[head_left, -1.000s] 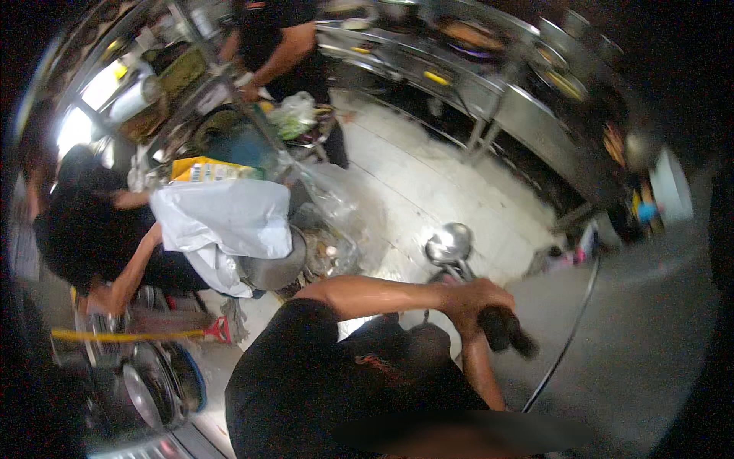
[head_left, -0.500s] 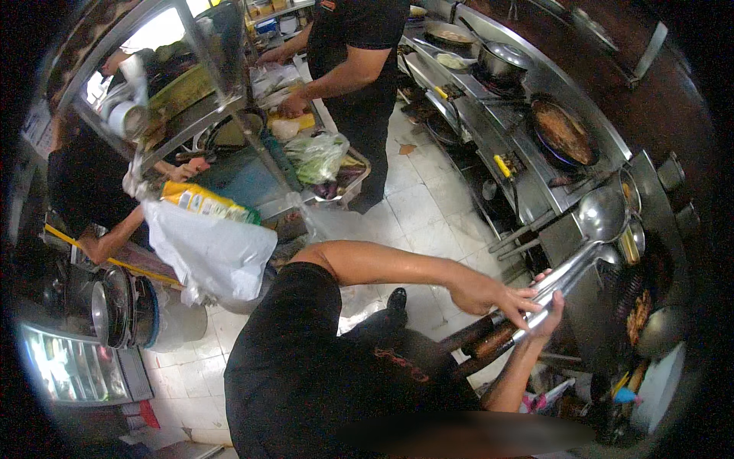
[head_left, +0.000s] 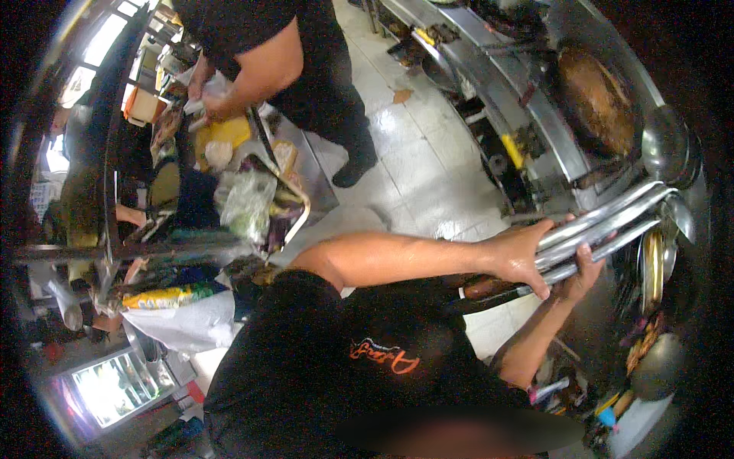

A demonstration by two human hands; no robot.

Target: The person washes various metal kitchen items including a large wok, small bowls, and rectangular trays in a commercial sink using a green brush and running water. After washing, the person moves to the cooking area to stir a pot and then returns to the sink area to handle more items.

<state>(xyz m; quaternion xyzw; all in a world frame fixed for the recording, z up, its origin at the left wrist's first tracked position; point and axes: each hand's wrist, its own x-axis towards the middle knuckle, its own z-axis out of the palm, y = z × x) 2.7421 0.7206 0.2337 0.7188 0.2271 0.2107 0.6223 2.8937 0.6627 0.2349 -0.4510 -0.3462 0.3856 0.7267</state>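
Several long-handled metal ladles (head_left: 604, 216) are bunched together between my hands, slanting up to the right with their wooden handle ends at my body. One large round ladle bowl (head_left: 664, 145) shows at the far end; the other heads overlap beyond it. My left hand (head_left: 527, 256) is closed around the handles from the left side, near the wooden grips (head_left: 483, 288). A little farther along, my right hand (head_left: 579, 277) wraps the bundle from below, thumb up against the lowest handle. My palms and some fingers are hidden behind the metal.
Past the ladles, a wok (head_left: 600, 99) of brown food sits on the steel stove (head_left: 527, 115). A co-worker (head_left: 252, 46) stands at upper left by a tray (head_left: 304, 214) with bagged vegetables. A white sheet (head_left: 183, 325) and yellow bag (head_left: 168, 297) hang at left.
My view has swung, bringing the co-worker and stove closer. The ladles and both hands have risen and shifted right in view; the handles now look more fanned out and lie flatter.
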